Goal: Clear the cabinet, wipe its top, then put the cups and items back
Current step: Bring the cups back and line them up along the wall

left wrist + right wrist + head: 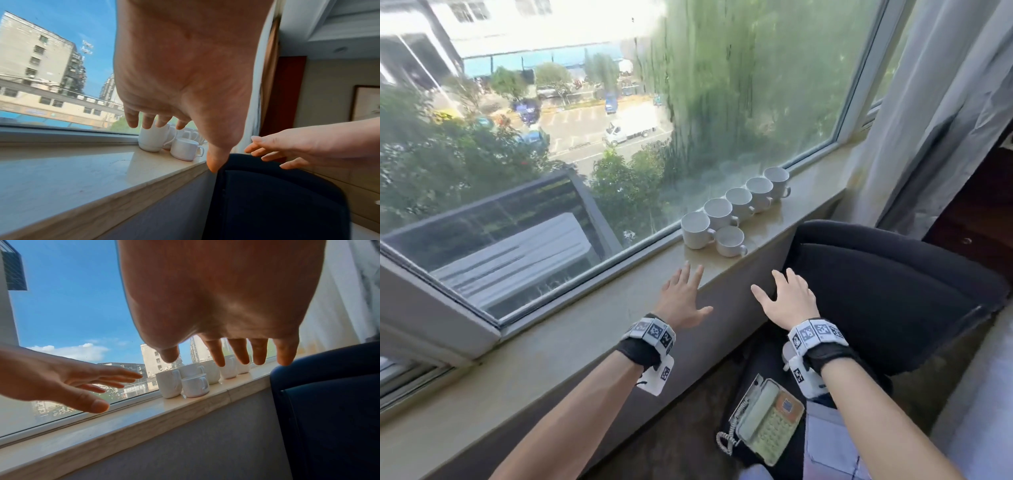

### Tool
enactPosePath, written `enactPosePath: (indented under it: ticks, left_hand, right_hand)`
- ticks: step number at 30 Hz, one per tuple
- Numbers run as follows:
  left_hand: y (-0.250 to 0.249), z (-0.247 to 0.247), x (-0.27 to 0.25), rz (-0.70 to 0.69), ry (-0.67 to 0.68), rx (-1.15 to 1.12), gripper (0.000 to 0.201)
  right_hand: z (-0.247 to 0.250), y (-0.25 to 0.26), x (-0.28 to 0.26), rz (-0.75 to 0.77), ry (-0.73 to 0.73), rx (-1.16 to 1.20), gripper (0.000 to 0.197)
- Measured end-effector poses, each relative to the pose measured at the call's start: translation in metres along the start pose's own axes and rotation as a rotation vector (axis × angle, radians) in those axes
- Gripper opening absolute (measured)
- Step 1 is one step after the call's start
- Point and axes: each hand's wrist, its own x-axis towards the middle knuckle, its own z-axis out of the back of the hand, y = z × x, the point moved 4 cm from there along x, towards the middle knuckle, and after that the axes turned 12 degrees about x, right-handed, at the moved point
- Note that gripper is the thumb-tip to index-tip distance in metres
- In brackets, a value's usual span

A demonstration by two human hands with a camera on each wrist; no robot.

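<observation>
White cups [736, 209] line the stone sill [571, 329] against the glass; both hands, left hand [681, 301] and right hand [789, 301], hover spread and empty near its front edge, beside a dark chair [893, 291].

Windowsill [571, 329] is bare up to the cups [729, 214] (six, bunched by the glass); black chair [887, 291] crowds the right side.

Head cam looks down and forward from above at the beige stone windowsill [571, 329]. Both wrist cams sit low, right under each palm, aimed along the fingers — all three views share the cluster of white ceramic cups [729, 212] by the glass.
</observation>
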Motion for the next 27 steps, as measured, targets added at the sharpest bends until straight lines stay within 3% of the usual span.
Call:
enactPosePath:
  ticks: [5, 8, 12, 20, 27]
  left_hand:
    - [-0.009, 0.009, 0.056, 0.098, 0.033, -0.038, 0.099]
    - [-0.015, 0.019, 0.081, 0.149, -0.021, -0.112, 0.091]
    - [-0.019, 0.023, 0.103, 0.259, -0.058, -0.222, 0.076]
    - [-0.02, 0.018, 0.145, 0.333, -0.08, -0.322, 0.049]
    - [-0.02, 0.007, 0.162, 0.414, -0.19, -0.608, 0.023]
  right_hand:
    - [0.002, -0.001, 0.073, 0.052, 0.125, 0.074, 0.083]
    - [0.006, 0.005, 0.107, 0.104, 0.171, 0.113, 0.079]
    - [0.004, 0.014, 0.136, 0.124, 0.242, 0.222, 0.062]
    - [-0.013, 0.034, 0.165, 0.157, 0.221, 0.325, 0.03]
    - [-0.02, 0.039, 0.176, 0.066, 0.188, 0.449, 0.026]
